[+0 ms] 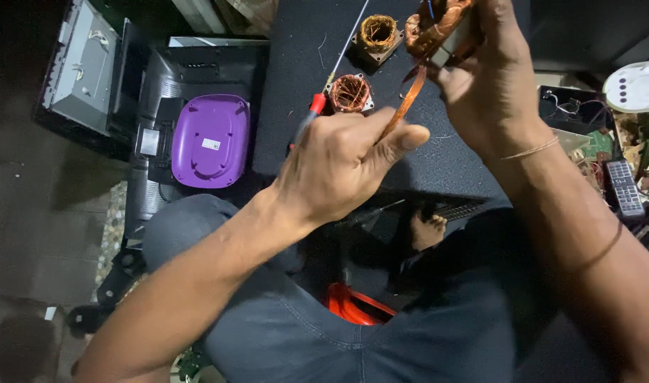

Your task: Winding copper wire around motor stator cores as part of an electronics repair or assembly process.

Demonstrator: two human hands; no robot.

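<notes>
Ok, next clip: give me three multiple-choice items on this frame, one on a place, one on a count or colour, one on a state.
1. Where does the purple lid lie?
A. on the dark mat
B. on a grey casing left of the mat
C. on the person's lap

2. How many copper coils rest on the dark mat?
A. two
B. four
C. none

3. What is the left hand doing?
A. resting flat and open
B. pinching a copper strip
C. holding the remote

Answers:
1 B, the lid sits on the grey casing beside the mat.
2 A, one coil lies near the screwdriver and another coil behind it.
3 B, its thumb and fingers close on the copper strip that runs up to the winding in the right hand.
</notes>
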